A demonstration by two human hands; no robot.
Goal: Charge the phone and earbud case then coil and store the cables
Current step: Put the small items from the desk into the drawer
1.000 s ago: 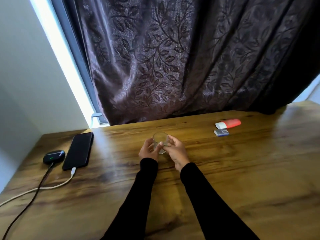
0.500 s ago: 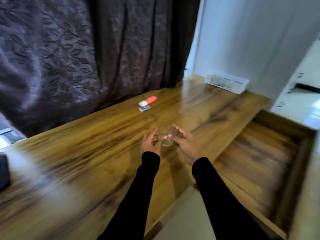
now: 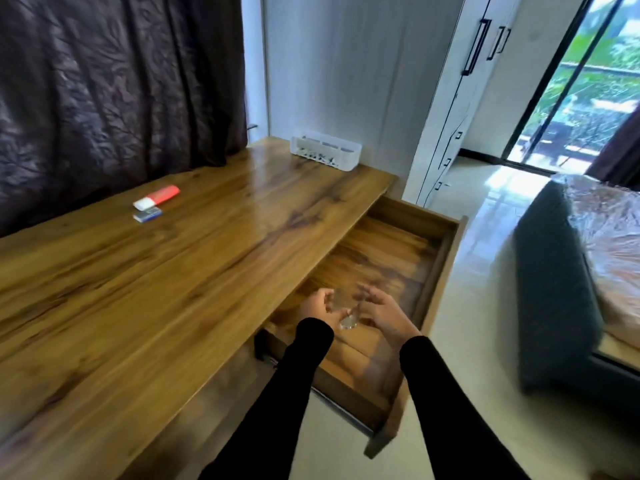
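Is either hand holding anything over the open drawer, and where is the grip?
A small clear glass sits between both hands; left hand cups its side, right hand looks loosened. Blur hides exact contact.

small clear glass-like item (image 3: 347, 315), blurred, held over the open wooden drawer (image 3: 398, 258); can't identify it further

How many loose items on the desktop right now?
3: a white basket at the far right corner, a red-and-white marker near the curtain, and a small blue box just before it.
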